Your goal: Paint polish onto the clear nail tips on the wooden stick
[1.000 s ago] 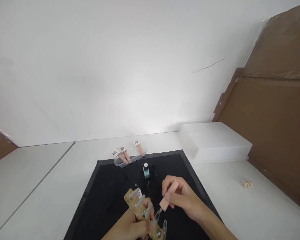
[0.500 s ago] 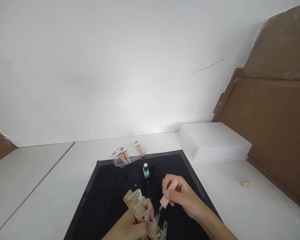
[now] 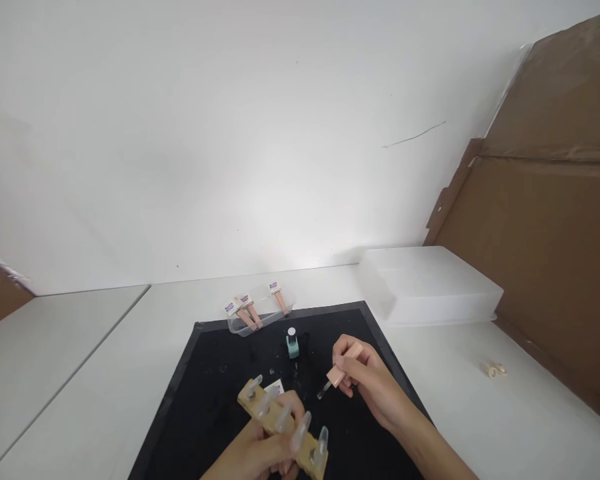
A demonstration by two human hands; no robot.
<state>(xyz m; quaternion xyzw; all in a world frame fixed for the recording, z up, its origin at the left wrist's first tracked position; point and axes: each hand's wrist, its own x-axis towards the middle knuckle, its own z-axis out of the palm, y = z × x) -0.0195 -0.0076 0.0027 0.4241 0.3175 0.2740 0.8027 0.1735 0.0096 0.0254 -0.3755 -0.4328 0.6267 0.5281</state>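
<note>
Clamped in the left hand (image 3: 275, 447), between thumb and fingers: a wooden strip (image 3: 273, 421), slanted above the black mat (image 3: 215, 393), with clear nail tips (image 3: 301, 430) standing in a row along the top. Pinched between thumb and fingers of the right hand (image 3: 367, 377): a pink cap (image 3: 336, 376) with a short brush (image 3: 323, 390) at the lower end, pointed down and to the left, near the tips but apart from them.

Best to hold the strip firmly from underneath, with the thumb well off the tip beside it. Pinch the cap lightly for fine control; for any stroke, lay the bristles flat along a single tip, lightly and evenly. Check the load on the bristles first, too small to judge here; with too much, likely to run over the edges. Avoid brushing neighbouring tips.

Farther back, upright on the mat: a teal bottle (image 3: 293, 347). Beyond, a clear tray (image 3: 240, 331) with pink tubes (image 3: 253, 313). Partly hidden behind the strip: a white label (image 3: 276, 386).
</note>
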